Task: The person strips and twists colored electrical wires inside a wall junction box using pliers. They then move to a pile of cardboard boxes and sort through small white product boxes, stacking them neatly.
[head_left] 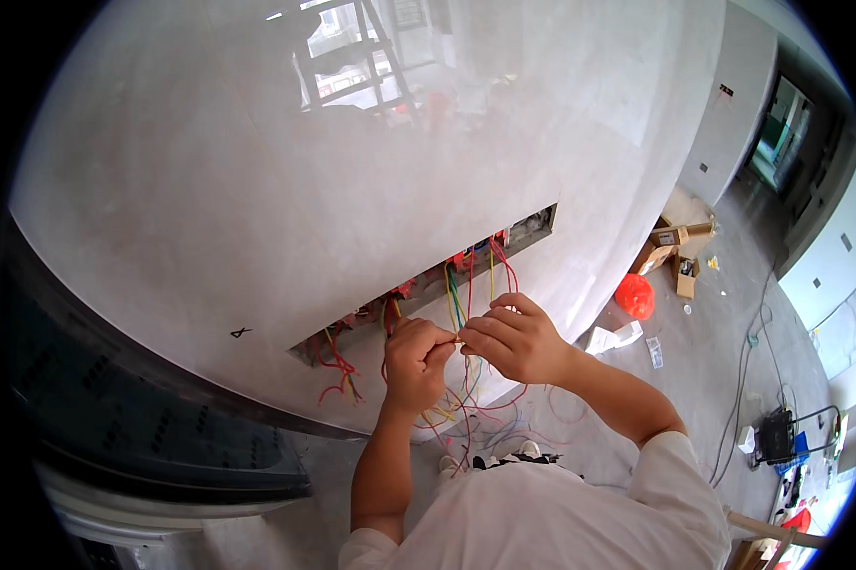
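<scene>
The grey concrete floor (732, 313) carries cardboard boxes (670, 249) far right, an orange bag (635, 295) nearby, and loose wires (504, 432) near the wall.

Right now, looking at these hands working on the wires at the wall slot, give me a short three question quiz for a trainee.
1. True or false: the left hand and the right hand meet at one yellow wire end.
2. Multiple choice: the wires come out of A) a floor drain, B) a long slot in the grey wall, C) a ceiling lamp.
3. Fill in: on the floor to the right, near the cardboard boxes, lies a bag coloured ____.

Key: 1 true; 2 B; 3 orange-red.
</scene>
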A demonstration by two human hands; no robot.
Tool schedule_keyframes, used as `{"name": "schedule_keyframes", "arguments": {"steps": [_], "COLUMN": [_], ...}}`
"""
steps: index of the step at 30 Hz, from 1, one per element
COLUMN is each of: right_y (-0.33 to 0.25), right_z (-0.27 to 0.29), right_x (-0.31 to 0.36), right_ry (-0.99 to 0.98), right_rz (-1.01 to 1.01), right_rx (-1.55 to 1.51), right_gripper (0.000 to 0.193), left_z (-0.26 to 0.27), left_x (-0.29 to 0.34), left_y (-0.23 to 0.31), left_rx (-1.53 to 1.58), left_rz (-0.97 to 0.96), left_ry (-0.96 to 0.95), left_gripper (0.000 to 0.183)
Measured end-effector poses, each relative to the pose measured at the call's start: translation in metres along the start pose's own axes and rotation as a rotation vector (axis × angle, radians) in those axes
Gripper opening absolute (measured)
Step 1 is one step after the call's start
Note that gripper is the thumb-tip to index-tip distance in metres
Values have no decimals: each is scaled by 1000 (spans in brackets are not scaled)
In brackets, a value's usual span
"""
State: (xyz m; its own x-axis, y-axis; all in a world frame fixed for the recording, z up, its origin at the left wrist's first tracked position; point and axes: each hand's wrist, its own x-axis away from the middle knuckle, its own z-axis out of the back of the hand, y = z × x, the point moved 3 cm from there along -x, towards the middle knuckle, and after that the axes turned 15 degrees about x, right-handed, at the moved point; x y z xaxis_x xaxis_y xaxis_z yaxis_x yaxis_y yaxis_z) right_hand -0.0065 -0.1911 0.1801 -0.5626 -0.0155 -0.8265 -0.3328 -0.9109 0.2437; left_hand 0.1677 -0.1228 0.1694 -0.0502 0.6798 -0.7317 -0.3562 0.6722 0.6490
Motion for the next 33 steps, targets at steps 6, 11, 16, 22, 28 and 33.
{"name": "schedule_keyframes", "arguments": {"steps": [6,11,16,22,28,33], "right_y": [7,3,-3,-3,1,4], "right_z": [-17,-24,-10,-6,-17,-22], "right_x": [8,14,13,6,14,14], "right_ry": [-427,-519,-82,-18,-589,-669], "right_rz": [-611,-1012,-415,-89,-911,-1171], "right_rx": [-693,-1096,-366,-50,-1016,-1365], "right_gripper": [17,23,28,23,16,13], "left_z": [1,4,5,4,5,0], "left_x": [2,7,5,4,6,8], "left_y": [-1,-2,-1,0,-2,-4], "left_rx": [-21,-39,19,65,13,-146], "left_rz": [-65,-98,-29,33,-23,-176], "left_ry": [-21,-8,31,29,-15,-40], "left_gripper": [8,8,7,6,6,10]}}
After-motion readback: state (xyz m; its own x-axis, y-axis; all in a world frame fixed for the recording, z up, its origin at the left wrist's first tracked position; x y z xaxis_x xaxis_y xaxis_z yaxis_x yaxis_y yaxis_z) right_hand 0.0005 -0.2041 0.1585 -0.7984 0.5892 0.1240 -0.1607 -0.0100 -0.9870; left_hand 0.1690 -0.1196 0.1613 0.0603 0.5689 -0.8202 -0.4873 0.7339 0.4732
